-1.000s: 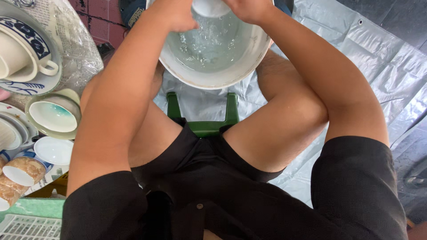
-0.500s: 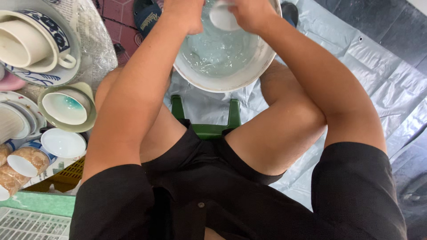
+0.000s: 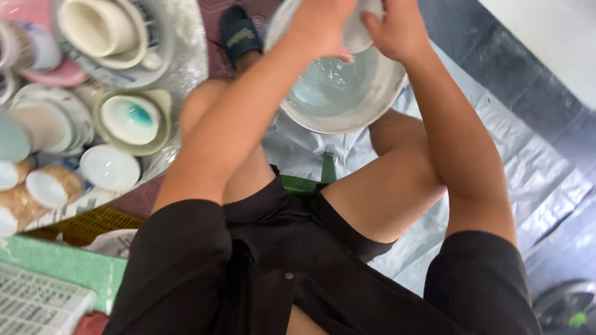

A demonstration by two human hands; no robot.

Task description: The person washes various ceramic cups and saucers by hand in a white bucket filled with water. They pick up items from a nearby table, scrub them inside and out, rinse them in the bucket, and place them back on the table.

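head view: left hand (image 3: 323,28) and right hand (image 3: 397,28) both closed around a small white dish (image 3: 360,34), held above the far edge of the white basin (image 3: 372,99) of soapy water. washing seemingly midway, judging by the dish raised clear of the water and not set down. many cups and bowls (image 3: 121,118) heaped at the left, wet or clean impossible to tell. green stool (image 3: 304,183) underneath, plastic sheet (image 3: 496,155) beneath the basin.
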